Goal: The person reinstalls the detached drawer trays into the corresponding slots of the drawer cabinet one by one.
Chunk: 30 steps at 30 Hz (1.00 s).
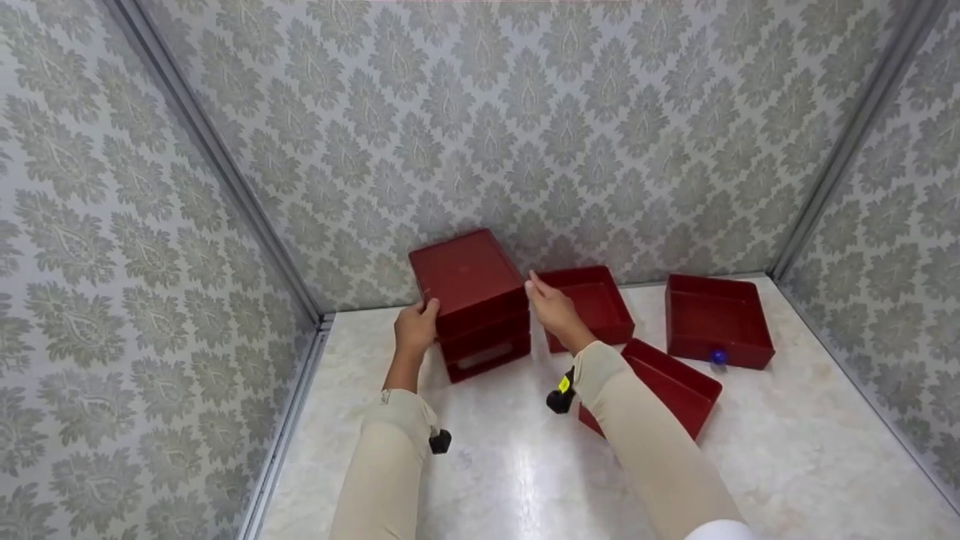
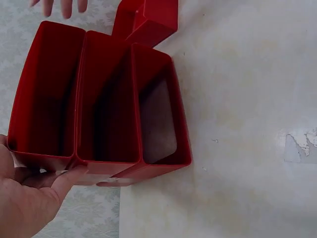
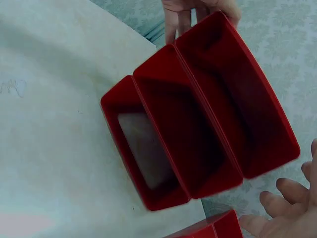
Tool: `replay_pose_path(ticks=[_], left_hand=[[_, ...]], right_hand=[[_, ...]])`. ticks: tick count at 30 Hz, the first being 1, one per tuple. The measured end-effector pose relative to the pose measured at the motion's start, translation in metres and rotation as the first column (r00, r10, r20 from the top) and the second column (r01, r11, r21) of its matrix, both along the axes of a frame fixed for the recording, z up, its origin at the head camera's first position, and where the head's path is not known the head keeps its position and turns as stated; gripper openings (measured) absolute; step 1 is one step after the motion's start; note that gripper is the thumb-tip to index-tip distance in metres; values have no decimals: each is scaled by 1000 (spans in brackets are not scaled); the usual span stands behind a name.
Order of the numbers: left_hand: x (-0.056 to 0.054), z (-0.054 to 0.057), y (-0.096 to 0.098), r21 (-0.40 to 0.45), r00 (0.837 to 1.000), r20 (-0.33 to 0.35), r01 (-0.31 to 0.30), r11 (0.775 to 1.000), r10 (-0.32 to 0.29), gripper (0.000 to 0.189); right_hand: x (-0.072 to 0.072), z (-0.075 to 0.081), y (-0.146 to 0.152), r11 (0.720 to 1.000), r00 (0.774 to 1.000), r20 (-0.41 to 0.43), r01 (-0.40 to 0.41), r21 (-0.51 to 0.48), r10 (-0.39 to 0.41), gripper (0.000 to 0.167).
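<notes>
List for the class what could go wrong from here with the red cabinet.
The red cabinet might swivel or tip: only the left hand holds it, at one side, while the right hand is apart from it. The right sleeve overlaps a loose drawer in the head view and could knock it.

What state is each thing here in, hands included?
Red case: front open, three compartments without drawers.
Left hand: gripping the case.
Right hand: open, beside the case.
Drawer behind right hand: out, open side up.
Nearest drawer: out, open side up, partly hidden.
Far-right drawer: out, open side up.
Blue ball: at far-right drawer's near side, perhaps attached.
</notes>
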<state>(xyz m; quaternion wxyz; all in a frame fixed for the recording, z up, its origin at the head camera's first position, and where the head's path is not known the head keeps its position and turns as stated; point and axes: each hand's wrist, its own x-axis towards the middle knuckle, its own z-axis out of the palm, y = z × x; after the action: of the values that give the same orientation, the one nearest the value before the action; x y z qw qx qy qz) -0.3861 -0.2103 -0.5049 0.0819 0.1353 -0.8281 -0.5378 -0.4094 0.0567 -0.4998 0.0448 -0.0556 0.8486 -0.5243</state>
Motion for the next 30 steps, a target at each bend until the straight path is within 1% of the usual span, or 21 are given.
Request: replay_pose_path(ticks=[2, 4, 6, 8, 9, 11, 14, 16, 17, 18, 20, 21, 22, 23, 24, 25, 26, 27, 28, 29, 30], left_hand=[[-1, 1, 2, -15, 1000, -1, 7, 1000, -7, 44], [-3, 3, 3, -52, 1000, -8, 8, 999, -8, 44], [-4, 6, 3, -90, 1000, -10, 2, 996, -3, 44], [-6, 8, 2, -136, 1000, -15, -12, 991, 10, 43], [-7, 8, 2, -157, 1000, -15, -19, 987, 17, 43], [-8, 9, 1, -174, 1000, -8, -26, 984, 25, 43], [-10, 10, 0, -177, 1000, -2, -25, 984, 25, 44], [-10, 10, -1, -170, 1000, 0, -15, 985, 16, 45], [-10, 11, -1, -164, 1000, 3, -10, 986, 11, 45], [-9, 11, -2, -157, 1000, 4, -9, 988, 10, 45], [-9, 11, -3, -141, 1000, 13, -8, 990, 10, 45], [-9, 11, -3, -136, 1000, 22, -5, 991, 8, 45], [-9, 10, -4, -117, 999, 32, 1, 993, 3, 46], [-8, 10, -5, -95, 999, 42, 8, 995, -4, 47], [-8, 9, -6, -68, 999, 50, 14, 998, -11, 48], [-9, 8, -7, -43, 998, 56, 22, 999, -19, 49], [-9, 7, -9, -15, 998, 61, 32, 999, -31, 51], [-9, 7, -10, 10, 997, 62, 43, 999, -44, 53], [-9, 6, -11, 36, 997, 63, 50, 998, -52, 55], [-10, 6, -12, 47, 996, 63, 54, 997, -57, 56], [-10, 6, -12, 57, 996, 63, 56, 997, -60, 56]], right_hand=[[2, -3, -4, 999, 997, -74, 37, 19, -35, 52], [4, -7, -10, 994, 980, -177, 101, 42, -92, 47], [8, -10, -16, 980, 948, -270, 191, 54, -169, 42], [12, -12, -23, 963, 914, -335, 263, 59, -229, 38], [13, -13, -25, 956, 903, -349, 287, 54, -251, 37], [16, -15, -30, 947, 890, -356, 318, 39, -284, 36], [17, -16, -32, 943, 887, -352, 330, 34, -298, 36], [16, -15, -31, 945, 889, -357, 324, 50, -286, 37], [16, -15, -30, 948, 891, -365, 311, 62, -269, 37], [15, -15, -29, 955, 899, -369, 285, 80, -237, 39], [17, -13, -22, 975, 932, -338, 184, 128, -131, 48], [19, -13, -16, 981, 943, -325, 123, 151, -68, 55], [21, -13, -10, 980, 950, -312, 62, 187, 0, 61], [26, -14, -3, 972, 951, -301, 5, 235, 68, 68], [31, -16, 5, 955, 948, -290, -44, 293, 132, 74], [39, -18, 13, 930, 943, -278, -75, 359, 183, 80], [47, -23, 22, 894, 930, -291, -79, 441, 225, 85], [56, -30, 31, 841, 912, -314, -58, 538, 264, 88], [66, -38, 40, 781, 898, -322, -36, 624, 299, 91], [77, -46, 50, 713, 890, -317, -13, 701, 329, 93], [88, -56, 59, 645, 886, -298, -1, 765, 356, 95]])
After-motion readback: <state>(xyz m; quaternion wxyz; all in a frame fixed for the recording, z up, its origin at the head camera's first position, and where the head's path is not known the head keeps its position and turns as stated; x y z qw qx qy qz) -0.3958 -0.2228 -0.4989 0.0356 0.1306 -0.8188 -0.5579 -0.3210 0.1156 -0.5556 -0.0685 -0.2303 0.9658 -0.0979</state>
